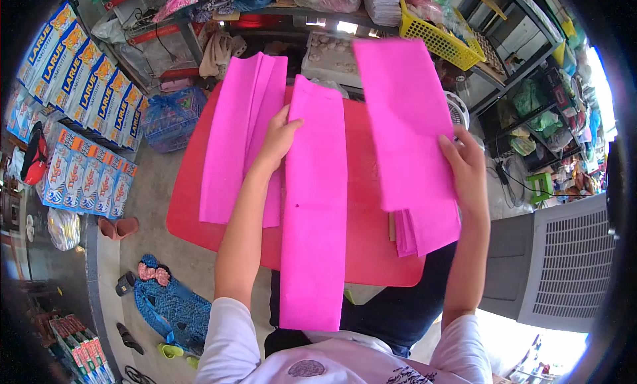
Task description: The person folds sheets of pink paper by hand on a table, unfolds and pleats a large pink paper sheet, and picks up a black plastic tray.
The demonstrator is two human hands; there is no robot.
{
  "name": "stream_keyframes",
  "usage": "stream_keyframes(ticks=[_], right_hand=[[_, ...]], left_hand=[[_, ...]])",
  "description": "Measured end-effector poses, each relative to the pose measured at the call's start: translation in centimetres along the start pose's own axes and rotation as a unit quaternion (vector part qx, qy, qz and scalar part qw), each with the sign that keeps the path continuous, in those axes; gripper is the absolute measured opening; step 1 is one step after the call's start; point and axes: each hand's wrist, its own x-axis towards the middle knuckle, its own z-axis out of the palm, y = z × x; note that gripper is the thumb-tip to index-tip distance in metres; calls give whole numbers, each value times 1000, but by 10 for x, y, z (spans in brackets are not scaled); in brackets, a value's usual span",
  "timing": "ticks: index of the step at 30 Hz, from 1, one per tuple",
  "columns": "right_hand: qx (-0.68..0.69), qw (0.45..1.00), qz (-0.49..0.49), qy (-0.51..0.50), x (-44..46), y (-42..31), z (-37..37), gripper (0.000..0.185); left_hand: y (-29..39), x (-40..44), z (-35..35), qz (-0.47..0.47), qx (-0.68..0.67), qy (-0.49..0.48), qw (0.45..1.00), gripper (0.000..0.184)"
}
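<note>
A long folded pink sheet (315,205), paper or thin cloth, runs down the middle of the red table (365,264) and over its front edge towards my lap. My left hand (279,140) grips its left edge, thumb near the border; some fingers are hidden. Another folded pink sheet (408,125) is raised at the right, its side pinched in my right hand (464,160). Beneath that one, more folded pink pieces (431,228) lie at the table's right side. Further pink folded sheets (232,142) rest on the left part of the table.
Stacked beer cartons (79,79) stand at the far left, near a blue basket (174,119). Shelves beyond the table hold bags and a yellow basket (441,34). A grey slatted appliance (570,261) is close on my right. Slippers (118,227) and a blue cloth item (169,304) lie on the floor.
</note>
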Motion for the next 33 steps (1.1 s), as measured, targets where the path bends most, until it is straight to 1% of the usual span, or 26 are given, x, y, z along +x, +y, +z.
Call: stream_keyframes(ticks=[2, 3, 4, 6, 8, 11, 12, 13, 14, 17, 18, 21, 24, 26, 27, 28, 29, 30, 32, 33], right_hand=[[-28, 998, -1, 61, 11, -9, 36, 22], [18, 998, -3, 53, 19, 0, 60, 22], [39, 998, 6, 40, 24, 12, 79, 21], [32, 999, 17, 22, 31, 55, 107, 20], [70, 995, 72, -6, 30, 91, 131, 20], [141, 983, 115, 15, 25, 107, 143, 21], [139, 986, 90, 5, 25, 116, 144, 22], [125, 988, 94, -7, 21, 112, 144, 22], [110, 989, 96, -19, 16, 103, 143, 22], [77, 992, 87, -58, 11, 98, 135, 24], [69, 992, 82, -71, 10, 99, 132, 25], [83, 983, 105, -121, 6, 98, 126, 34], [-100, 988, 72, -92, 2, 84, 118, 50], [-175, 984, -43, 1, -4, 74, 113, 60], [-211, 971, -99, 52, -6, 67, 110, 65], [-94, 990, -92, 57, -4, 57, 106, 65], [24, 994, -86, 58, -1, 44, 104, 66], [140, 985, -80, 56, 0, 30, 102, 66], [204, 973, -103, 39, -4, -14, 93, 56], [236, 965, -114, 27, -5, -29, 90, 51]], left_hand=[[-5, 0, 0, -9, -35, 3, 999, 58], [11, 2, -11, -2, -31, 12, 999, 57], [14, -3, -8, -6, -53, 22, 998, 55], [21, -12, 5, -18, -97, 53, 994, 53], [36, -21, 11, -35, -117, 95, 988, 52], [50, -25, 20, -83, -269, 95, 955, 60], [33, -14, 12, -44, -213, 78, 973, 62], [0, 5, -4, -4, -156, 60, 986, 63], [-17, 17, -12, 37, -100, 40, 993, 65], [32, -15, 9, -6, -65, 56, 996, 68], [32, -14, 8, -7, -59, 42, 997, 66], [31, -11, 2, 2, -34, 14, 999, 61], [37, -19, 2, 47, -14, 17, 999, 57], [60, -34, 8, 93, -20, 24, 995, 55], [76, -45, 13, 112, -22, 24, 993, 54], [94, -58, 20, 132, -25, 23, 991, 53], [110, -70, 28, 151, -30, 23, 988, 52], [122, -80, 37, 177, -22, 15, 984, 49], [140, -94, 52, 231, -5, 2, 973, 42], [144, -97, 55, 237, 9, -9, 971, 42]])
